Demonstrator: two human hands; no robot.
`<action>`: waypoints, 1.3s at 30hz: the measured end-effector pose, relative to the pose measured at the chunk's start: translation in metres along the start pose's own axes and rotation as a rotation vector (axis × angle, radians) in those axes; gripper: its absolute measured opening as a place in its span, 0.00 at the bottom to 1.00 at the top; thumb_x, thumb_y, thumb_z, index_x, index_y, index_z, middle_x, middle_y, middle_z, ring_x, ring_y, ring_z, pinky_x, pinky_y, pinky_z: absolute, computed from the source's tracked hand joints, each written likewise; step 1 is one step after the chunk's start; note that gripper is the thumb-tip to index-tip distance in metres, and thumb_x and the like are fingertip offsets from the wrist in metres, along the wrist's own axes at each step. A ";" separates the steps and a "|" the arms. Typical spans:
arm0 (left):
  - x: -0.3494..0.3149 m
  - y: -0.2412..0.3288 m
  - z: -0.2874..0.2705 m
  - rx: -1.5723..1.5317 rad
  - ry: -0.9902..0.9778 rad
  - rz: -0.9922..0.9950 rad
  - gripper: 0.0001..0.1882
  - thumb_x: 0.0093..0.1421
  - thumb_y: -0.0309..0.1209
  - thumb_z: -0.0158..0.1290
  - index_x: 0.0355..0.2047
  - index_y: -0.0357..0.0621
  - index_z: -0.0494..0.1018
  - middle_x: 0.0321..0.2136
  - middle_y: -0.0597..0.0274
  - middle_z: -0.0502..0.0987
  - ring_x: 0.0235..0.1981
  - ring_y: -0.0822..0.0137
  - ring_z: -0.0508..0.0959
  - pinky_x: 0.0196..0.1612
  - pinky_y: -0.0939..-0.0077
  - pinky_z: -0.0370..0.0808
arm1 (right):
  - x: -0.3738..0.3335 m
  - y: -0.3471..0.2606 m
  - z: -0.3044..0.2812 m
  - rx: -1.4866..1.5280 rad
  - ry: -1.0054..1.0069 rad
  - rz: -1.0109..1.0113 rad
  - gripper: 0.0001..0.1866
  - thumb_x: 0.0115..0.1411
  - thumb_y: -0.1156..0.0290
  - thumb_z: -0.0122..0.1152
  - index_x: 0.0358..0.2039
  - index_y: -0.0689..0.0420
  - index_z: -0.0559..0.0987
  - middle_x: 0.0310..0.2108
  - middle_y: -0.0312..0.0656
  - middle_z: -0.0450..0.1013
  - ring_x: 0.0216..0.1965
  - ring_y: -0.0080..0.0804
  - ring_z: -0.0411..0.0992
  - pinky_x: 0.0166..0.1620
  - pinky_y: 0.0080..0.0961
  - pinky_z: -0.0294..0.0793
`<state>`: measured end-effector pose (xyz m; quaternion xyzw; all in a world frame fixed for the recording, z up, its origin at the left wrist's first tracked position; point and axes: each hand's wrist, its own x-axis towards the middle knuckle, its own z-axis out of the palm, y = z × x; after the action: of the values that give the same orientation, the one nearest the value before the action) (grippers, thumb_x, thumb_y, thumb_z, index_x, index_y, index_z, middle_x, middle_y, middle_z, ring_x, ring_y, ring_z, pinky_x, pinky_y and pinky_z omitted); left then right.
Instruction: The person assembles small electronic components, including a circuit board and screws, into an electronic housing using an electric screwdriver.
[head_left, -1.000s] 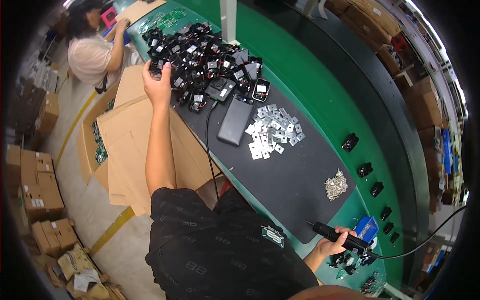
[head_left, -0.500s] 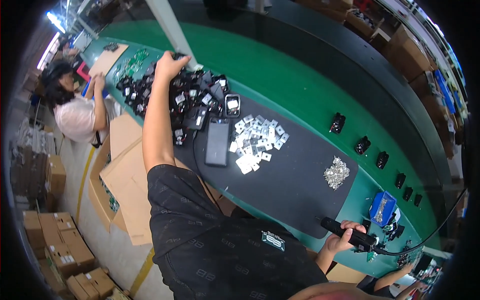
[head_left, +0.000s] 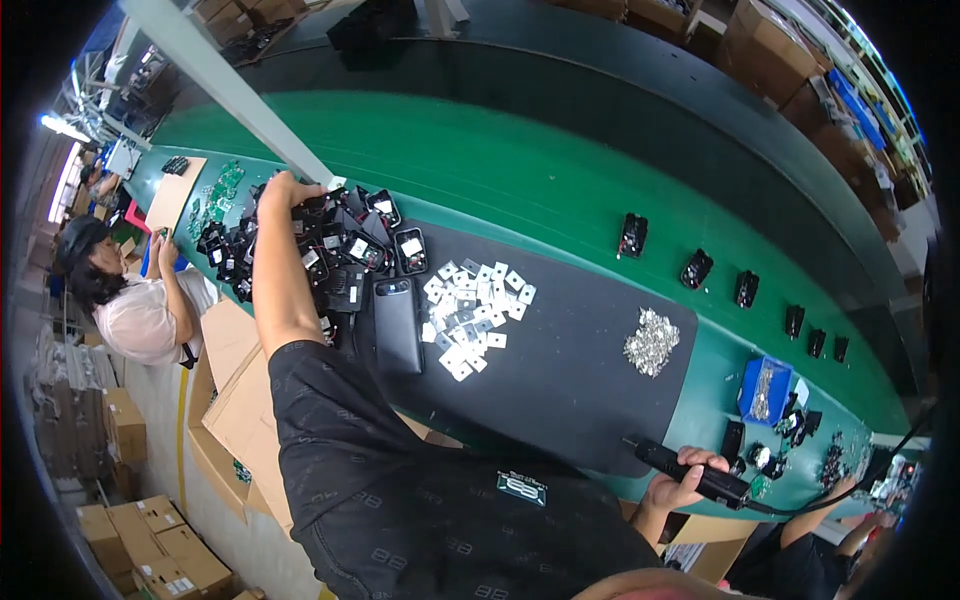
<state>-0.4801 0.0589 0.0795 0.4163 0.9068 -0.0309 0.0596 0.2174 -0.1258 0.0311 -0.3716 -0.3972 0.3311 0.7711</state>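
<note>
At the far left of the bench my left hand (head_left: 287, 190) reaches to the back of a pile of black plastic housings (head_left: 345, 240) with wires and small parts inside. Its fingers curl down among them, and what they grip is hidden. My right hand (head_left: 682, 484) is closed round a black corded electric screwdriver (head_left: 690, 472), whose tip points left over the edge of the black mat (head_left: 560, 400). On the mat lie a black power bank (head_left: 398, 328), loose square metal plates (head_left: 475, 312) and a heap of small silvery parts (head_left: 652, 342).
Several black housings (head_left: 697, 268) stand in a row on the green belt (head_left: 560, 210) behind the bench. A blue bin (head_left: 762, 390) of small metal parts is at right. A pale post (head_left: 230, 90) rises beside the pile. A co-worker (head_left: 145, 290) sits at far left.
My view has turned, shifting the scene. My left hand has stayed over the pile's back and now reaches lower among the housings. The right hand still holds the screwdriver.
</note>
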 end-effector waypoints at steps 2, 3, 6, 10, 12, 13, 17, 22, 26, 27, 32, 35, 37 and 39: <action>0.026 -0.005 -0.009 -0.024 -0.067 -0.057 0.45 0.36 0.58 0.63 0.48 0.36 0.71 0.49 0.43 0.71 0.51 0.51 0.72 0.52 0.62 0.69 | 0.004 -0.005 0.001 0.004 0.017 0.001 0.16 0.55 0.69 0.61 0.40 0.54 0.65 0.26 0.35 0.64 0.27 0.23 0.62 0.32 0.21 0.64; 0.030 0.006 -0.010 -0.012 0.068 0.082 0.43 0.41 0.58 0.60 0.48 0.34 0.71 0.47 0.43 0.73 0.50 0.49 0.72 0.51 0.60 0.69 | 0.004 -0.006 0.000 0.019 0.058 0.015 0.16 0.55 0.68 0.60 0.40 0.54 0.65 0.26 0.35 0.64 0.27 0.23 0.63 0.32 0.21 0.64; 0.012 0.031 -0.013 0.008 0.336 0.260 0.39 0.49 0.59 0.53 0.46 0.33 0.71 0.46 0.39 0.72 0.50 0.46 0.71 0.51 0.58 0.69 | 0.009 -0.009 0.006 -0.076 0.067 -0.044 0.17 0.53 0.70 0.62 0.38 0.55 0.63 0.24 0.37 0.66 0.24 0.26 0.65 0.31 0.24 0.68; -0.094 0.084 -0.070 -0.054 0.413 0.243 0.37 0.56 0.56 0.47 0.47 0.29 0.70 0.45 0.35 0.72 0.48 0.42 0.71 0.51 0.55 0.68 | 0.013 -0.003 -0.001 -0.097 -0.005 0.119 0.21 0.50 0.76 0.65 0.40 0.57 0.63 0.25 0.40 0.69 0.28 0.28 0.71 0.34 0.26 0.73; -0.094 0.097 -0.059 -0.330 0.572 0.608 0.22 0.58 0.40 0.52 0.39 0.29 0.72 0.39 0.39 0.75 0.43 0.49 0.75 0.47 0.62 0.70 | 0.020 -0.012 -0.006 -0.055 -0.126 0.247 0.22 0.50 0.77 0.65 0.42 0.58 0.63 0.26 0.39 0.70 0.31 0.26 0.72 0.36 0.25 0.73; -0.177 0.158 -0.086 -0.369 0.459 0.622 0.28 0.46 0.26 0.60 0.50 0.35 0.68 0.45 0.48 0.73 0.46 0.48 0.72 0.51 0.60 0.68 | 0.016 -0.010 -0.011 -0.010 -0.199 0.319 0.23 0.50 0.77 0.66 0.43 0.58 0.64 0.26 0.39 0.71 0.31 0.24 0.72 0.36 0.24 0.73; -0.320 0.237 -0.018 -0.720 -0.170 1.327 0.33 0.48 0.28 0.59 0.56 0.39 0.63 0.53 0.50 0.67 0.54 0.55 0.67 0.56 0.63 0.64 | 0.012 -0.037 -0.005 -0.509 -0.647 0.389 0.23 0.58 0.57 0.59 0.44 0.61 0.67 0.36 0.42 0.72 0.37 0.28 0.72 0.42 0.24 0.72; -0.448 0.302 0.068 -0.861 -0.540 1.355 0.23 0.51 0.25 0.57 0.47 0.41 0.63 0.44 0.54 0.68 0.48 0.61 0.67 0.53 0.68 0.63 | 0.055 -0.039 -0.017 -0.467 -0.871 -0.319 0.22 0.65 0.53 0.40 0.45 0.57 0.74 0.46 0.44 0.69 0.49 0.42 0.66 0.52 0.37 0.65; -0.483 0.308 0.103 -1.058 -0.677 1.153 0.04 0.56 0.20 0.53 0.31 0.40 0.69 0.30 0.60 0.74 0.34 0.69 0.72 0.42 0.76 0.68 | 0.178 -0.133 -0.069 -0.809 -0.642 -0.490 0.05 0.53 0.68 0.61 0.30 0.55 0.79 0.32 0.38 0.74 0.37 0.35 0.72 0.41 0.30 0.71; -0.471 0.309 0.133 -1.216 -0.652 1.336 0.06 0.55 0.18 0.54 0.30 0.40 0.69 0.30 0.60 0.74 0.34 0.69 0.73 0.43 0.76 0.69 | 0.218 -0.143 -0.100 -0.743 -0.468 -0.560 0.08 0.52 0.64 0.62 0.25 0.55 0.77 0.26 0.38 0.72 0.30 0.32 0.72 0.35 0.28 0.72; -0.467 0.302 0.160 -1.125 -0.800 1.022 0.15 0.56 0.24 0.54 0.44 0.37 0.67 0.39 0.52 0.73 0.42 0.62 0.72 0.49 0.70 0.67 | 0.409 -0.289 -0.191 -1.146 0.151 -0.708 0.11 0.56 0.64 0.55 0.30 0.59 0.75 0.26 0.40 0.72 0.26 0.28 0.71 0.34 0.28 0.73; -0.471 0.303 0.163 -1.150 -0.704 1.045 0.08 0.57 0.21 0.50 0.38 0.39 0.69 0.34 0.58 0.74 0.39 0.67 0.72 0.45 0.74 0.68 | 0.467 -0.367 -0.227 -1.999 0.381 -0.867 0.12 0.54 0.66 0.54 0.36 0.57 0.74 0.28 0.45 0.71 0.33 0.42 0.74 0.37 0.36 0.74; -0.471 0.322 0.171 -1.168 -0.664 1.036 0.05 0.58 0.20 0.49 0.34 0.40 0.69 0.32 0.60 0.74 0.37 0.70 0.72 0.43 0.76 0.69 | 0.506 -0.392 -0.240 -2.014 0.528 -0.864 0.13 0.54 0.68 0.52 0.39 0.56 0.73 0.31 0.46 0.73 0.37 0.47 0.73 0.41 0.40 0.73; -0.471 0.338 0.171 -1.178 -0.649 1.030 0.05 0.58 0.20 0.49 0.34 0.40 0.69 0.32 0.60 0.74 0.37 0.70 0.72 0.43 0.76 0.69 | 0.534 -0.415 -0.236 -1.798 0.611 -0.836 0.13 0.54 0.70 0.50 0.41 0.56 0.74 0.39 0.49 0.73 0.44 0.46 0.72 0.47 0.39 0.70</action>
<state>0.0948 -0.0924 -0.0295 0.6487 0.4100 0.3597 0.5308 0.7575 0.0216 0.4776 -0.7104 -0.3824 -0.4898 0.3304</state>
